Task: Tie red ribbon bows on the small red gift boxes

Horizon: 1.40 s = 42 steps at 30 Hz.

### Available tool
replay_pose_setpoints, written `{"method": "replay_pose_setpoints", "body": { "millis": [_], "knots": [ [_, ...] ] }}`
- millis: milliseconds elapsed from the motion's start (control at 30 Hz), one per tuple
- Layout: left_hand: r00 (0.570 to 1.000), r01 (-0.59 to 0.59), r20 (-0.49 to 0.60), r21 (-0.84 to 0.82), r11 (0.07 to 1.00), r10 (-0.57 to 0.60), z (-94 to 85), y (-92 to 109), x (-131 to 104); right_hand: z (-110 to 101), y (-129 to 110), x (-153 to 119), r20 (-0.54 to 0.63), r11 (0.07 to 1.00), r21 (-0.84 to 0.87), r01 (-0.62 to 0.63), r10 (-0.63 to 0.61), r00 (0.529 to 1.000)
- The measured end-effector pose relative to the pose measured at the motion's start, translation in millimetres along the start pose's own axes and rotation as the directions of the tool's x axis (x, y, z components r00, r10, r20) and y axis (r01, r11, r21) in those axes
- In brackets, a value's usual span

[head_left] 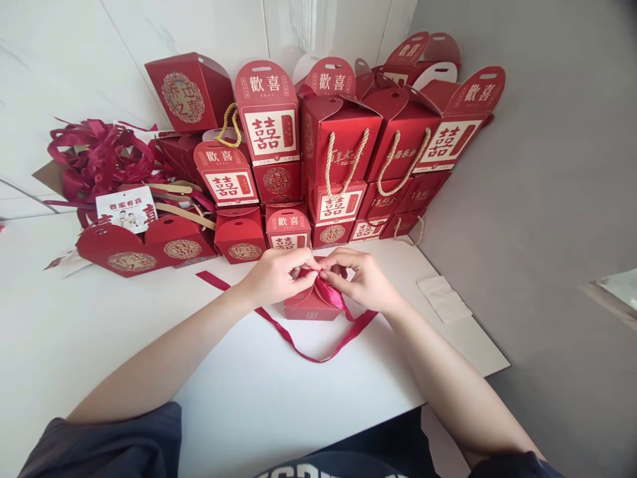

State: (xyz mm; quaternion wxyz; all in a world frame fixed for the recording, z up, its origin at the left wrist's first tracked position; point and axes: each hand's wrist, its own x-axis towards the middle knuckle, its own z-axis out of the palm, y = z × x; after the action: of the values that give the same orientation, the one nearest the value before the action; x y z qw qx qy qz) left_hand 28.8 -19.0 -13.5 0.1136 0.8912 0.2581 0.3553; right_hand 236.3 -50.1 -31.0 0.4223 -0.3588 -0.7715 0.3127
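- The white table looks smooth and flat, so a light carton could slide on it if tugged from one side.
- Stacked red boxes fill its far side, standing well above the work.
- A heap of dark red ribbons lies at the far left; it looks limp and prone to tangling.
- The small red box sits upright just on the near side of the stack, under both hands. Its thin card looks light and fairly stiff along the walls, but the rounded flaps on top would probably crease under hard pressing. The lower side walls seem the safest hold.
- The left hand is closed in a fingertip pinch on ribbon over the box's top.
- The right hand pinches the same spot from the right, thumb and fingers together.
- The crimson ribbon has a satin sheen and is likely soft, feather-light and slippery; a firm pinch close to the flaps should suit it. Its slack curves across the table on the box's near side.
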Motion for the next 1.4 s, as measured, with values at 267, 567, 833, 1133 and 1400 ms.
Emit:
{"method": "replay_pose_setpoints", "body": {
  "millis": [267,567,833,1133,1400],
  "knots": [
    [0.995,-0.098,-0.032,-0.071,0.993,0.095,8.2,0,0,-3,-9,-7,-0.095,1.000,0.001,0.029,-0.028,0.995],
    [0.993,-0.116,-0.027,-0.068,0.991,0.114,9.4,-4,-2,-10,-8,-6,0.003,0.980,0.190,-0.057,0.058,0.998],
    [0.996,-0.083,-0.015,-0.061,0.995,0.083,11.1,-4,-4,-11,-3,-8,-0.100,0.972,0.230,-0.055,0.080,0.992],
    [0.993,-0.109,-0.039,-0.020,0.994,0.108,10.3,-4,-2,-7,-5,-8,-0.106,0.945,0.309,-0.104,0.142,0.984],
    [0.999,-0.041,-0.023,-0.016,0.999,0.041,10.8,-3,-3,-6,-2,-8,-0.078,0.966,0.253,-0.046,0.068,0.995]
  ]
}}
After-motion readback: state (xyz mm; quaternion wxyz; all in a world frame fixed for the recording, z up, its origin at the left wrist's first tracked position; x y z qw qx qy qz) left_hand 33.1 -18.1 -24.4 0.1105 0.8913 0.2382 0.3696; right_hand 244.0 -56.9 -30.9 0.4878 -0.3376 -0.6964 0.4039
